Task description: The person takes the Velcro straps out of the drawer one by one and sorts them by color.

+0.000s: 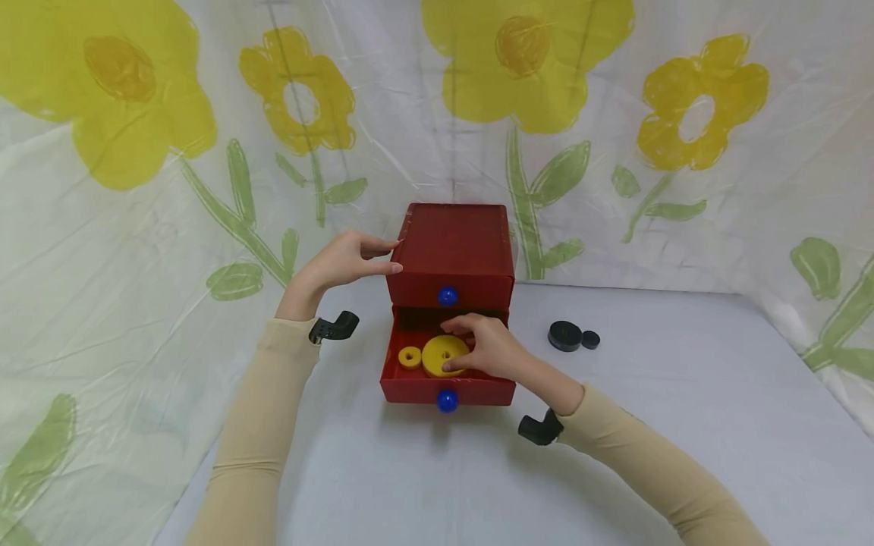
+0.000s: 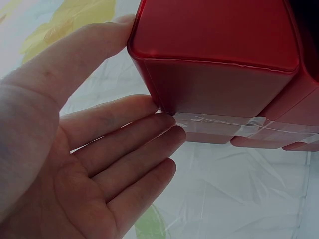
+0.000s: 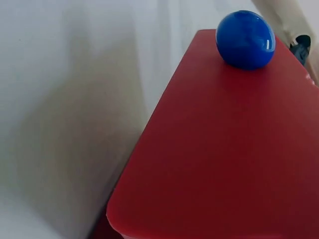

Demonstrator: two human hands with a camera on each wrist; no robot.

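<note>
A small red two-drawer cabinet stands with its lower drawer pulled out. Inside that drawer lie a large yellow disc with a centre hole and a small yellow ring. My right hand reaches in from the right and holds the large disc, thumb over its face and fingers at its far edge. At the cabinet's upper left side, my left hand touches with thumb and fingertips, its fingers nearly straight. The right wrist view shows only the drawer front and its blue knob; the hand is hidden there.
On the white table right of the cabinet lie a larger black disc and a smaller black disc, side by side. The upper drawer, with a blue knob, is closed. A flower-printed sheet hangs behind.
</note>
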